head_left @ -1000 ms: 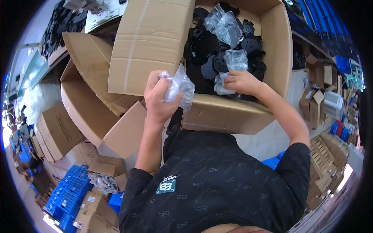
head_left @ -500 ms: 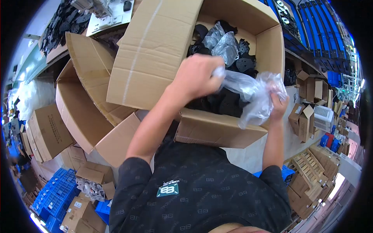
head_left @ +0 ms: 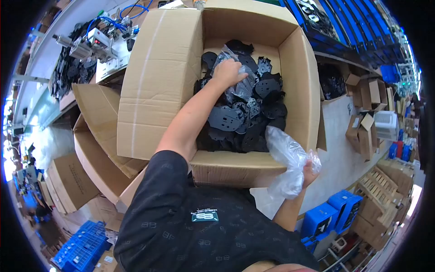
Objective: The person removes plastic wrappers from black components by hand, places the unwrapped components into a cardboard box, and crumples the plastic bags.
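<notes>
Two bare hands gripped clear plastic: the left hand point(head_left: 228, 73) was closed on crumpled plastic point(head_left: 244, 87) over dark plates point(head_left: 225, 119) inside the open cardboard box point(head_left: 297, 86), while the right hand point(head_left: 309, 173) clutched a loose bag point(head_left: 290, 165) at the box's near right corner. The left forearm point(head_left: 188, 119) crossed the box's side, hiding some plates; the bag covered part of the near rim. A folded-out flap point(head_left: 152, 86) spread leftward, near another open carton point(head_left: 97, 158). Blue crates point(head_left: 324, 217) lay to the right. Repeated "BB" marks dotted the black shirt point(head_left: 204, 245); its green patch point(head_left: 205, 216) and the brown carton's point(head_left: 74, 181) printing were too small to read fully.
</notes>
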Demonstrator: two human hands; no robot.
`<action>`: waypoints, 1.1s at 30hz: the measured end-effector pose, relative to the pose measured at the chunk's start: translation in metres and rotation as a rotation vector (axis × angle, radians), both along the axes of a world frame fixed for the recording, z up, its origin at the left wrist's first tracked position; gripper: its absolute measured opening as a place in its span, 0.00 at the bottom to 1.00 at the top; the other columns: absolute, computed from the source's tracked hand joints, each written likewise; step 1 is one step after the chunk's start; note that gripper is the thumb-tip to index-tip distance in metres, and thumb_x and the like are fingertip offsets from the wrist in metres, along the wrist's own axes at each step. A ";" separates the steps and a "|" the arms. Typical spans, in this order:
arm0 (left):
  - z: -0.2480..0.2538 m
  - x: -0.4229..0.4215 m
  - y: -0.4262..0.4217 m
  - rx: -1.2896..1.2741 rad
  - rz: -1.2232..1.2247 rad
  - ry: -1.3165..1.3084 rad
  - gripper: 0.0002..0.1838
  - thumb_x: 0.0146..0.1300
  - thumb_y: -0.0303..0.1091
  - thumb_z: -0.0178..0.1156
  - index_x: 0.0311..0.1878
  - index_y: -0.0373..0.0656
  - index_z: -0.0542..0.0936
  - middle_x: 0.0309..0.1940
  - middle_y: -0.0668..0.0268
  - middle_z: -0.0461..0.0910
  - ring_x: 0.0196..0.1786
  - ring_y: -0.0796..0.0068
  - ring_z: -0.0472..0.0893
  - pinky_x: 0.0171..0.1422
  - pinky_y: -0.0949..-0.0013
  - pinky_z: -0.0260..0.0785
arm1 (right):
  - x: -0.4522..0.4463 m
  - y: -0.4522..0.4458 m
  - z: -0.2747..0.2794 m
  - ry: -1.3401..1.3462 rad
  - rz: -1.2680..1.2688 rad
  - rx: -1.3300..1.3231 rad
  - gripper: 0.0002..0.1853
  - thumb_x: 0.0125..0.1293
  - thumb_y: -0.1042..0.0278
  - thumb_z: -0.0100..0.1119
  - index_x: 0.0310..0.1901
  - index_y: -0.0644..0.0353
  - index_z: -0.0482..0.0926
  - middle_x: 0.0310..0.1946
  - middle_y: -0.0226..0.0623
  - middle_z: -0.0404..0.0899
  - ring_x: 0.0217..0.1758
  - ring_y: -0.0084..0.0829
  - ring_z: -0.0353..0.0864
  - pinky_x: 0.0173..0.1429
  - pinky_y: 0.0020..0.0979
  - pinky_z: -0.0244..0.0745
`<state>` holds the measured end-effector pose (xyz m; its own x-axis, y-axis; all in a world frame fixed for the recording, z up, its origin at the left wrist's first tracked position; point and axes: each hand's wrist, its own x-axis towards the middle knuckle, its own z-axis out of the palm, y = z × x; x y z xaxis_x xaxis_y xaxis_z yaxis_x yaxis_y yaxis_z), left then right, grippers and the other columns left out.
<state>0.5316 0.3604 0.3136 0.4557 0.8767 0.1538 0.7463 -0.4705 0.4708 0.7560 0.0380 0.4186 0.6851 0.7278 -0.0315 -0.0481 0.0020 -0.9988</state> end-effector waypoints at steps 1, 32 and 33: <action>0.001 -0.003 0.000 0.002 -0.011 0.015 0.25 0.52 0.57 0.65 0.37 0.41 0.83 0.36 0.50 0.81 0.46 0.50 0.80 0.52 0.56 0.73 | 0.001 0.001 0.000 0.015 -0.011 0.002 0.10 0.58 0.68 0.63 0.28 0.64 0.75 0.31 0.31 0.76 0.33 0.23 0.74 0.37 0.26 0.69; 0.169 -0.022 -0.001 0.159 -0.185 -0.533 0.11 0.56 0.33 0.67 0.39 0.38 0.82 0.34 0.54 0.81 0.37 0.56 0.81 0.45 0.66 0.73 | -0.024 0.022 0.015 -0.685 0.315 -0.047 0.13 0.56 0.76 0.58 0.44 0.63 0.80 0.40 0.46 0.83 0.45 0.44 0.84 0.51 0.36 0.76; 0.176 -0.021 -0.006 0.161 -0.192 -0.535 0.11 0.56 0.33 0.67 0.39 0.38 0.82 0.34 0.54 0.81 0.37 0.56 0.81 0.45 0.66 0.73 | -0.025 0.022 0.016 -0.703 0.307 -0.037 0.12 0.57 0.75 0.57 0.44 0.63 0.80 0.40 0.46 0.83 0.45 0.44 0.84 0.51 0.36 0.76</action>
